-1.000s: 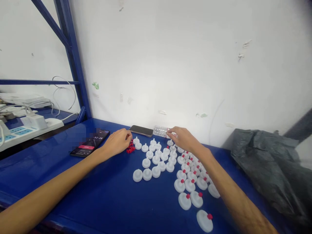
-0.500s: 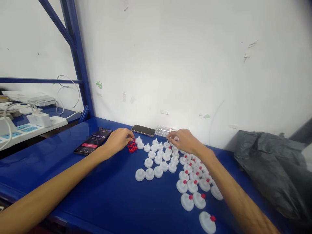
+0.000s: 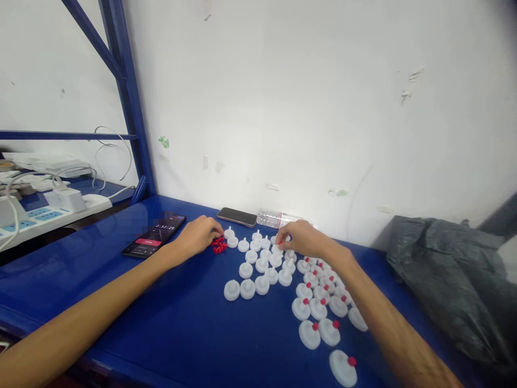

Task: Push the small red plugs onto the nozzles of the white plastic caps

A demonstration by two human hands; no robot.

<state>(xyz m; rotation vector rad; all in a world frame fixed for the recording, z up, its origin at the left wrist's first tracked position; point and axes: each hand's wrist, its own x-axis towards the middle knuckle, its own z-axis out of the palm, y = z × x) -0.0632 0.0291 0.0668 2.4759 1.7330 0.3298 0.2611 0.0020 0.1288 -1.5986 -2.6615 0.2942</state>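
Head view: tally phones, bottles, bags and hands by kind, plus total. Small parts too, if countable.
Phones: 2 (lit phone, dark-screen phone)
Bottle: 1
Dark plastic bag: 1
Hands: 2 (left hand, right hand)
Total: 6
White parts and red pieces: overlapped or partly hidden, no firm count, not in total.

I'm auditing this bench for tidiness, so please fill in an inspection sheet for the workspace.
Surface: blue table, glossy, no spill seen.
Work pieces: plain white caps mid-table; red-tipped caps to the right; small red pieces piled left.
Clutter: lit phone, dark phone, clear bottle on its side, dark plastic bag.
Hands: left hand at the pile; right hand among the caps; grips unclear.
Cables: white cables and power strip, far left; nothing seen crossing the caps.
Surroundings: scuffed white wall, blue frame.
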